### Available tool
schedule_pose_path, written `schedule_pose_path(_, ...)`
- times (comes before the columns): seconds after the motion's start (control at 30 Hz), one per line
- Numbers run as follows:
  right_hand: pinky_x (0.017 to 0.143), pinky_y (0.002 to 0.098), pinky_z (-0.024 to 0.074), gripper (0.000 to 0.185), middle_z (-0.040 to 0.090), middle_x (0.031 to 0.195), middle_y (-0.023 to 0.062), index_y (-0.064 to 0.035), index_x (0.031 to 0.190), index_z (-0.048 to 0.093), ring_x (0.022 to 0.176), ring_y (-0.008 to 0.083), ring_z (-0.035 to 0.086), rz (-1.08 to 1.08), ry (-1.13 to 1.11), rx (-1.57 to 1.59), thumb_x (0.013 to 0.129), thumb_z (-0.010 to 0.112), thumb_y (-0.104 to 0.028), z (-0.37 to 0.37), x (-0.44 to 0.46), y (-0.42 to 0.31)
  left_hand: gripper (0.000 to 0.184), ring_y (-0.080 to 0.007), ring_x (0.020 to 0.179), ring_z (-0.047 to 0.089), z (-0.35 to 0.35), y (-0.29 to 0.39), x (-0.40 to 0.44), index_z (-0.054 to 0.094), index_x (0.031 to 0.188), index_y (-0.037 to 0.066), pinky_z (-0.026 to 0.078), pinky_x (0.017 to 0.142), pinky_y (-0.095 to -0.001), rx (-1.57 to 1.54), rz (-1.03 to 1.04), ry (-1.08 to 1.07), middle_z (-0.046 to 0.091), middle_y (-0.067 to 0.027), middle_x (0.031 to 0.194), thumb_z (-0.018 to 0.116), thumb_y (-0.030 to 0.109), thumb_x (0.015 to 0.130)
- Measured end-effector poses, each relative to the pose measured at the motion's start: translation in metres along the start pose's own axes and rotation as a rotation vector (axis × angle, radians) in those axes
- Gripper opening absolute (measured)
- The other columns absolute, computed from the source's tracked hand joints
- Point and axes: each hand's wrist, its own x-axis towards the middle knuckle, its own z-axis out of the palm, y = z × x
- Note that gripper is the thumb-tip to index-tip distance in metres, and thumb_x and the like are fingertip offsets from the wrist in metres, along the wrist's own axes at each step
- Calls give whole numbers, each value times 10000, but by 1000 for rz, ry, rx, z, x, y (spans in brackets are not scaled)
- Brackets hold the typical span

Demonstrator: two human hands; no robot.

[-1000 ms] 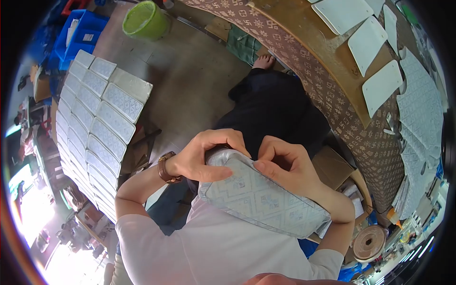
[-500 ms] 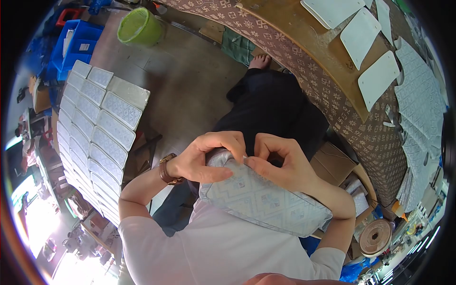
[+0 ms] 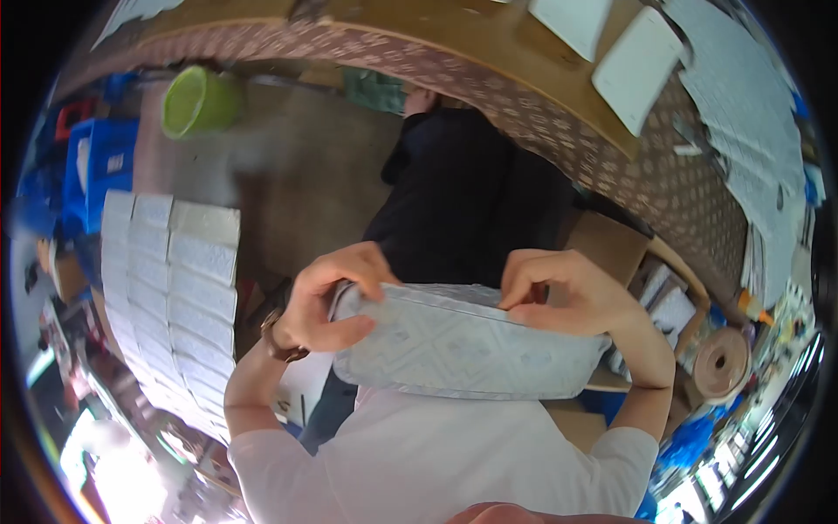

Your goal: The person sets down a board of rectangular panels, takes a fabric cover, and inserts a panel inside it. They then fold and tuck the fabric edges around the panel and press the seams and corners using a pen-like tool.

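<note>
A pale grey-blue fabric-covered panel (image 3: 471,356) with a diamond pattern lies across my front, its long upper edge turned away from my body. My left hand (image 3: 339,295), with a brown-strapped watch on the wrist, grips the panel's upper left corner between thumb and curled fingers. Farther right along the same edge, my right hand (image 3: 563,293) pinches the fabric at the rim. A fold of loose cloth shows behind the edge between the two hands. The panel's underside is hidden.
On the left stand overlapping rows of similar patterned panels (image 3: 201,301). A green bin (image 3: 194,103) and a blue crate (image 3: 98,175) are beyond. White plates (image 3: 639,72) lie on the brown table (image 3: 489,35). An open carton (image 3: 611,244) and a round fan (image 3: 721,362) are at right.
My hands have moved apart along the panel's edge, from close together to its two sides. The panel now lies more level and its upper edge shows. The view has shifted.
</note>
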Motion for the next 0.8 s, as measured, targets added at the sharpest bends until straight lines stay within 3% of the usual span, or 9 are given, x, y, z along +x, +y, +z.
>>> schedule_pose_path(0.07,705,236,455,86,628,915,68,3,853,663,790,114,585,-2,157,158,868,698,-74,-3,-29,17,255,-219,884,612,-2,8,13,619,1007,12,497,795,-312,-33,-5,-36,614,-131,958,694,20,763)
schedule_pose_path(0.13,763,246,485,88,648,958,111,17,894,679,842,149,627,-43,363,455,866,701,-64,0,-54,34,238,-203,876,624,-4,22,27,641,1014,7,505,802,-306,-73,-212,-36,619,-116,953,688,49,785)
schedule_pose_path(0.2,780,253,489,78,647,959,120,22,885,678,854,157,631,-53,450,524,868,696,-51,13,-69,38,232,-194,872,631,1,37,54,652,1018,5,510,806,-303,-81,-334,-67,622,-109,951,684,64,796)
schedule_pose_path(0.3,816,267,497,61,646,960,137,33,866,674,879,174,641,-87,563,660,871,687,-26,33,-79,44,265,-145,822,622,9,52,112,691,1056,6,510,754,-278,295,-606,-586,616,-69,926,702,153,836)
schedule_pose_path(0.4,812,263,496,30,648,952,126,38,866,677,872,167,637,-159,592,527,874,673,9,38,-87,54,340,-111,752,595,50,29,143,704,1131,33,491,685,-256,497,-515,-764,597,-34,874,705,255,874)
schedule_pose_path(0.53,793,256,499,30,651,948,111,32,870,682,866,148,632,-184,562,456,867,693,4,43,-90,60,329,-123,798,509,91,2,161,699,1173,62,434,668,-238,431,-745,-923,544,-18,923,673,283,931)
schedule_pose_path(0.8,738,232,491,51,654,917,64,6,878,700,847,107,620,-29,425,513,852,728,-28,36,-98,58,395,-141,840,497,98,1,154,687,1176,48,450,726,-264,361,-734,-1112,458,-58,1034,634,365,947)
